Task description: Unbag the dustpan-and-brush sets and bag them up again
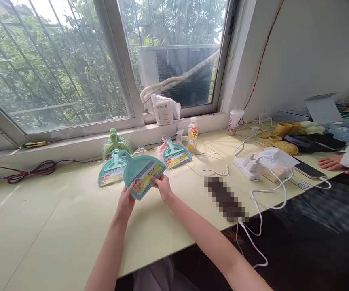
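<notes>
From my cam: L hand (pixel 127 199) grips the held teal dustpan (pixel 140 173) by its bottom L edge, R hand (pixel 163 186) pinches its R side, both abt equally near. Handle pts up-L, away from fingers; wide edge slants up-R. It overlaps the L-side dustpan (pixel 112 166) behind, contact unclear.

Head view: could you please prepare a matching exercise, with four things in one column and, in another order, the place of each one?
Things
1. Frontmost turquoise dustpan
2. Yellow-handled cutter
3. White wrapped package
4. Lidded cup

Places
A. To the right of the drink bottle
B. On the windowsill, left of all the dustpans
C. Held by the left hand and right hand
D. Before the right window pane

Pairs: 1-C, 2-B, 3-D, 4-A
</notes>
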Tool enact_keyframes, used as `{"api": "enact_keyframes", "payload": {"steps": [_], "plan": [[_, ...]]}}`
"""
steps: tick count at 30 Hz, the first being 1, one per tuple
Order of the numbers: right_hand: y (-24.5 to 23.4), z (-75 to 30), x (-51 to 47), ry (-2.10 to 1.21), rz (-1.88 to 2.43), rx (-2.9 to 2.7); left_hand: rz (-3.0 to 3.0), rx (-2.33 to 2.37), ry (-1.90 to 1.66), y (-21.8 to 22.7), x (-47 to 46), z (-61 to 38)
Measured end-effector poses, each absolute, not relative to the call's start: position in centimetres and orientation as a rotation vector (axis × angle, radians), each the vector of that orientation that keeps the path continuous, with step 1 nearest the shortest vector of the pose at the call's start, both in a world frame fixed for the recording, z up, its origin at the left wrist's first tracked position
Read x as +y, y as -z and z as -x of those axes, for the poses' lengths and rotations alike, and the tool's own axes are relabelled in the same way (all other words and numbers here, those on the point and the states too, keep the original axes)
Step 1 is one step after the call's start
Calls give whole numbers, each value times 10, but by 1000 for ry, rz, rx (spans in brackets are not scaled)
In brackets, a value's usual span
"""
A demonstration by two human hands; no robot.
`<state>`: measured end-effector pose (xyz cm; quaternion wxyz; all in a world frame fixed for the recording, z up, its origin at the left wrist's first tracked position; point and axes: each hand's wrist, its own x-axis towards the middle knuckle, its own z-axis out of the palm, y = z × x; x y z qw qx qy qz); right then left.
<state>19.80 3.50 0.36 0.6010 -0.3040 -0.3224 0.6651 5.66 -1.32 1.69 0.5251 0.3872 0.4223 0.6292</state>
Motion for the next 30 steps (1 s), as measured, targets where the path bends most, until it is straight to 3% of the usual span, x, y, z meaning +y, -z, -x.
{"api": "enact_keyframes", "payload": {"steps": [5, 20, 22, 27, 30], "plan": [[-3, -201, 35, -1510, 685, -727, -951, 982, -1307, -15, -16, -61], [-2, -212, 52, -1799, 844, -1061, -774, 1145, -1509, -10, -4, -38], [-5, -218, 51, -1567, 984, -1208, -724, 1159, -1540, -11, -4, -33], [-7, -231, 43, -527, 1019, -1783, -540, 1204, -1612, -15, -7, -21], [-3, -234, 44, -275, 1004, -1955, -520, 1235, -1519, -16, -11, -17]]}}
